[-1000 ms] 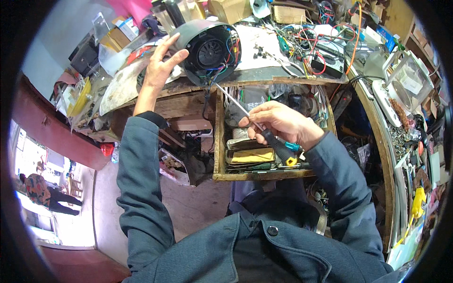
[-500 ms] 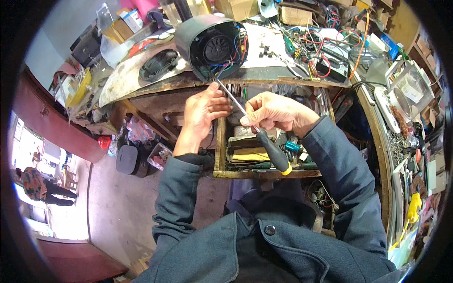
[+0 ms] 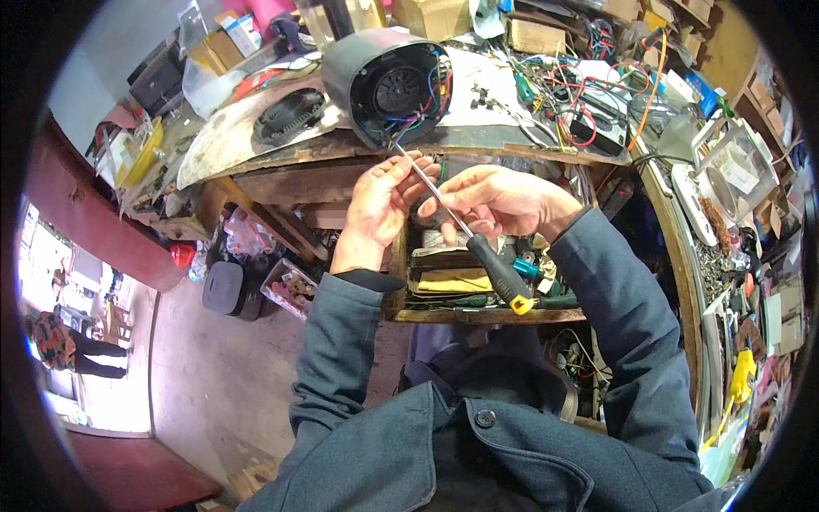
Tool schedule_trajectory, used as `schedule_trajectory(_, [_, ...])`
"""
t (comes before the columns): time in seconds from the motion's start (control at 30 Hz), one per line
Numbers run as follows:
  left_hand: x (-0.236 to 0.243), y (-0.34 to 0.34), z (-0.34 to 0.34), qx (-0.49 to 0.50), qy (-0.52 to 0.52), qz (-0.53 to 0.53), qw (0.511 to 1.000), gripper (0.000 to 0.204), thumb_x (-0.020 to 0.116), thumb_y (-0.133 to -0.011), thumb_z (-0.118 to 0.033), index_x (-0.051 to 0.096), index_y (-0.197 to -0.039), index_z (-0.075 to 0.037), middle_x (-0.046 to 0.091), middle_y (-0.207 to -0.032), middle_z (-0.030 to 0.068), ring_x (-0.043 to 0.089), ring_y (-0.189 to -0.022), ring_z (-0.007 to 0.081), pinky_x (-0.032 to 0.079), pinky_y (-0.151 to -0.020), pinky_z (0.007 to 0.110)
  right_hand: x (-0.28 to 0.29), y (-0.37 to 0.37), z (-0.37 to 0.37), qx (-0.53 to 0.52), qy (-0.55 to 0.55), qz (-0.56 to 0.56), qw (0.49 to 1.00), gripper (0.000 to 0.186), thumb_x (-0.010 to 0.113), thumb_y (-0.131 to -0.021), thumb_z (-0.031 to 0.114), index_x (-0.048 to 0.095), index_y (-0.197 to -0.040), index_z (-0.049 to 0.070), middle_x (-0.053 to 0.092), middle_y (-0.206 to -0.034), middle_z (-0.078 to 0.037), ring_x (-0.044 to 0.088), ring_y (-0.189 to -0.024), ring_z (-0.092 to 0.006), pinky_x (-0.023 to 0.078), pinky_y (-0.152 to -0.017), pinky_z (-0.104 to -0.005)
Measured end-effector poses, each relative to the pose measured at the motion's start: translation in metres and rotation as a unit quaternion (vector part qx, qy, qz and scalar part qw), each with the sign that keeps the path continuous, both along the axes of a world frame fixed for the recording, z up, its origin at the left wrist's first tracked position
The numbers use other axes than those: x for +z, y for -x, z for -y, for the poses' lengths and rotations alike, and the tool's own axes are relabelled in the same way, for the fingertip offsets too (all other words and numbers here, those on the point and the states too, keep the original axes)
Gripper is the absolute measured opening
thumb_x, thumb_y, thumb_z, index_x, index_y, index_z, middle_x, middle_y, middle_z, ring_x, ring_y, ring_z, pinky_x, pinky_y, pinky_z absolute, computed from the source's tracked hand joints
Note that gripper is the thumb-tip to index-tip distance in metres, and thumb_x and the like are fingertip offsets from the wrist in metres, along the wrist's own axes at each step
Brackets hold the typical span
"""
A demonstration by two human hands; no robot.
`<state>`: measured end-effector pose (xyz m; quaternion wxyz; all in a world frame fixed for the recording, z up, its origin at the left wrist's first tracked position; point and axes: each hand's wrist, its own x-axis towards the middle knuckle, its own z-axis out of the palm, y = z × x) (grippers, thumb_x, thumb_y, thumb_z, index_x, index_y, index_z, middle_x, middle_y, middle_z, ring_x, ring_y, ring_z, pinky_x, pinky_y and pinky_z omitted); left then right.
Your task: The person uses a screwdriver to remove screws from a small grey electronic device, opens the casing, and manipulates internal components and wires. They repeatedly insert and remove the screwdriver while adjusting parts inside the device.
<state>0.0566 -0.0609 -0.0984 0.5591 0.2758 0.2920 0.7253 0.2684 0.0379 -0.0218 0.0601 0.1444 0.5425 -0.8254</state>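
A long screwdriver (image 3: 496,271) with a black handle and yellow end slants between my hands, its handle hanging over the drawer. My right hand (image 3: 505,201) grips its metal shaft just above the handle. Closer to the tip, the fingers of my left hand (image 3: 377,205) are pinched around the shaft. The tip is at the lower rim of a black appliance housing (image 3: 348,78), which lies on its side at the bench's front edge. Its open end faces me, showing a round vented part (image 3: 399,92) and coloured wires (image 3: 439,90).
A black oval vented cover (image 3: 290,116) lies left of the housing. Tangled wires (image 3: 589,102) and tools crowd the bench's right. Below my hands, an open drawer (image 3: 486,316) holds tools. A dark bin (image 3: 229,288) stands on the floor; another person (image 3: 60,341) is at far left.
My left hand has shifted right and closed its fingers around the screwdriver's shaft. My right hand still holds the shaft, its fingers slightly more spread. The view has shifted slightly.
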Motion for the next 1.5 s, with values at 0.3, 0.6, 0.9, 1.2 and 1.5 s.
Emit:
schedule_trajectory(0.3, [0.007,-0.009,-0.010,0.046,0.068,-0.024,0.996,0.034,0.079,-0.098,-0.030,0.070,-0.115,-0.002,0.076,-0.100,0.0082,0.075,-0.092,0.0208,0.065,-0.084,0.035,-0.005,0.000,0.001,-0.067,-0.067,0.026,0.995,0.021,0.083,-0.093,0.016,0.066,-0.088,0.005,0.068,-0.074,-0.004,0.041,-0.046,-0.0029,0.030,-0.043,-0.0201])
schedule_trajectory(0.6, [0.017,-0.012,-0.006,0.016,-0.024,0.028,0.999,0.029,0.063,-0.108,-0.018,0.066,-0.125,0.005,0.074,-0.124,0.0212,0.076,-0.110,0.0298,0.065,-0.092,0.038,-0.009,-0.006,-0.003,-0.019,-0.001,-0.005,1.000,0.024,0.066,-0.106,0.015,0.071,-0.120,-0.004,0.076,-0.085,-0.011,0.050,-0.047,-0.0023,0.031,-0.040,-0.0176])
schedule_trajectory(0.9, [0.003,0.005,-0.009,0.067,0.046,-0.057,0.995,0.025,0.079,-0.099,-0.023,0.073,-0.112,-0.002,0.077,-0.110,0.0126,0.075,-0.099,0.0229,0.063,-0.086,0.033,-0.015,-0.005,0.000,-0.063,-0.056,0.003,0.996,0.019,0.078,-0.099,0.021,0.069,-0.097,0.005,0.073,-0.078,-0.006,0.050,-0.044,-0.0010,0.029,-0.039,-0.0155])
schedule_trajectory(1.2, [0.015,-0.006,-0.001,0.034,0.016,0.006,0.999,0.032,0.072,-0.103,-0.024,0.068,-0.120,0.003,0.076,-0.115,0.0159,0.075,-0.109,0.0259,0.063,-0.094,0.037,-0.004,-0.001,0.005,-0.049,-0.040,0.029,0.998,0.014,0.077,-0.098,0.014,0.069,-0.100,0.003,0.073,-0.080,-0.009,0.048,-0.046,-0.0014,0.032,-0.040,-0.0163])
schedule_trajectory(1.5, [0.006,0.006,-0.007,0.053,0.015,-0.034,0.998,0.024,0.073,-0.102,-0.020,0.072,-0.112,0.001,0.078,-0.111,0.0148,0.077,-0.103,0.0241,0.064,-0.089,0.034,-0.007,0.001,0.008,-0.048,0.019,-0.014,0.999,0.013,0.076,-0.099,0.016,0.071,-0.103,0.004,0.073,-0.081,-0.008,0.049,-0.047,-0.0034,0.032,-0.040,-0.0187])
